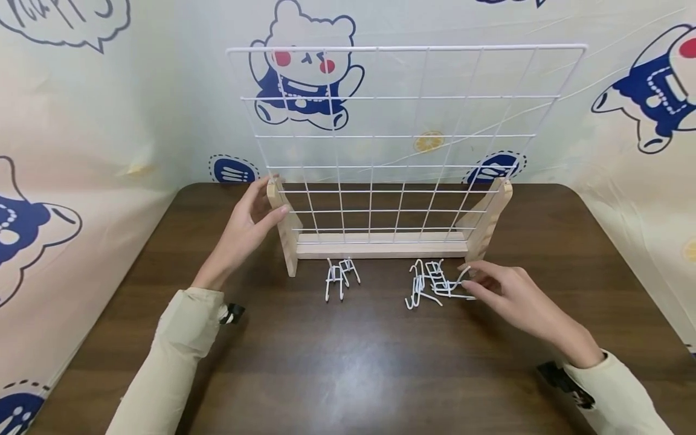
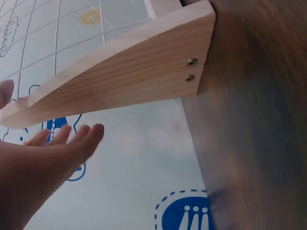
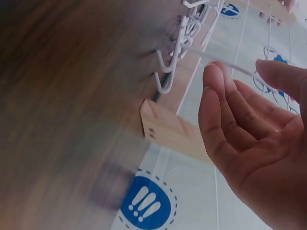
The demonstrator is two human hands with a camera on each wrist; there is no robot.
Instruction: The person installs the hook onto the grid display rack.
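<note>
A white wire grid panel (image 1: 372, 136) stands upright in a pale wooden stand (image 1: 380, 250). My left hand (image 1: 244, 226) is at the stand's left side piece (image 2: 129, 72), its thumb in front and the other fingers behind. In the left wrist view the fingers (image 2: 96, 134) are nearly straight, with a gap to the wood. My right hand (image 1: 508, 293) is at the right-hand cluster of white wire hooks (image 1: 429, 284). One hook prong (image 3: 232, 67) runs between its thumb and bent fingers, which stand apart. Another small group of white hooks (image 1: 339, 278) lies to the left.
The brown wooden table (image 1: 337, 356) carries the stand and the hooks. Behind it hangs a pale cloth (image 1: 179, 109) printed with cartoon bears. Two screw heads (image 2: 191, 70) show on the outer face of the left side piece.
</note>
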